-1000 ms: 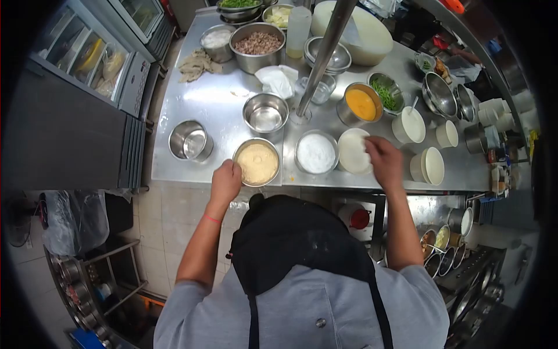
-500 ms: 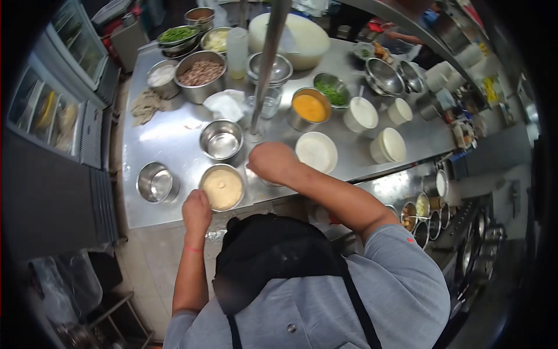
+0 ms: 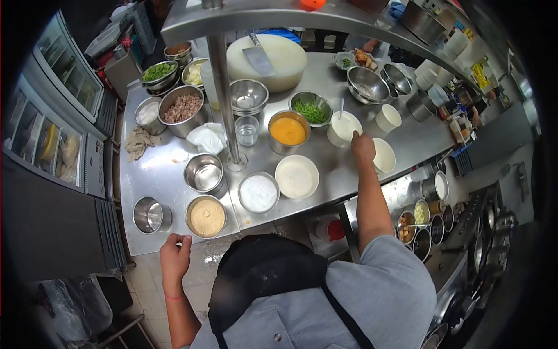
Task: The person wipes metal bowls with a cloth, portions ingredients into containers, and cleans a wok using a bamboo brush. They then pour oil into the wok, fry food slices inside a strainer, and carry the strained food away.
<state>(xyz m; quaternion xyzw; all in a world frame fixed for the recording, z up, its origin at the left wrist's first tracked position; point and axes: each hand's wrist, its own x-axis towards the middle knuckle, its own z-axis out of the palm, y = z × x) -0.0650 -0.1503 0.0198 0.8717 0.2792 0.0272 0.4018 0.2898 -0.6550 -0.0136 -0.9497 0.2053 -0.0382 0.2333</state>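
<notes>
My left hand point(image 3: 175, 255) hangs at the table's near edge with loosely curled fingers, thumb apart and nothing in it. Just beyond it stands a metal bowl of tan crumbly powder point(image 3: 207, 217), not touched. My right hand point(image 3: 363, 148) is closed at the near right rim of a white tub point(image 3: 336, 138), which holds white contents and a spoon point(image 3: 342, 107); its fingertips are partly hidden. Beside that hand is another white tub point(image 3: 386, 157). Between the hands sit a bowl of white powder point(image 3: 258, 192) and a wide white bowl point(image 3: 297, 177).
A metal post point(image 3: 223, 99) rises from the table to an overhead shelf point(image 3: 279, 18). Further back are a pot of orange liquid point(image 3: 288, 131), a bowl of cut greens point(image 3: 311, 109), a bowl of chopped meat point(image 3: 182, 109) and a cleaver point(image 3: 258, 60) on a round white block point(image 3: 290, 72).
My right hand has moved right, from over the white powder bowl to the spoon tub. My left hand has come away from the tan powder bowl, towards me. The view has shifted.
</notes>
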